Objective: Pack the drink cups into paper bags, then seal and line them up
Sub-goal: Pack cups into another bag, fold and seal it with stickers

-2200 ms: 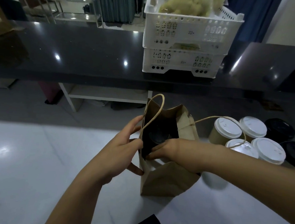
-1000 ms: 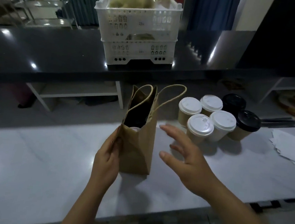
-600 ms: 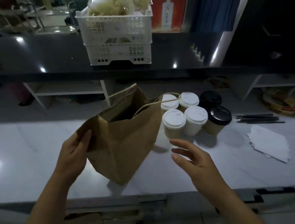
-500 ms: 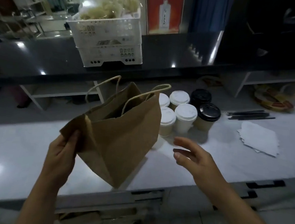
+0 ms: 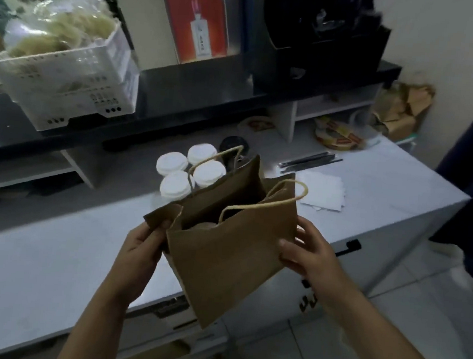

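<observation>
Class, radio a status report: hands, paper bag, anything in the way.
Left hand pinches the paper bag at its left edge; right hand holds the right edge. Bag airborne, tilted, mouth open, unsealed. White-lidded cups stand behind on counter.

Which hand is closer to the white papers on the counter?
Right. The right hand grips the right edge of the bag, near the white papers; the left hand pinches its left flap, across the bag from them.

Centre of frame: one paper bag (image 5: 229, 252) — behind it, four white-lidded cups (image 5: 208, 173) and one visible black-lidded cup (image 5: 231, 144); upper left, two stacked crates (image 5: 67, 81).
</observation>
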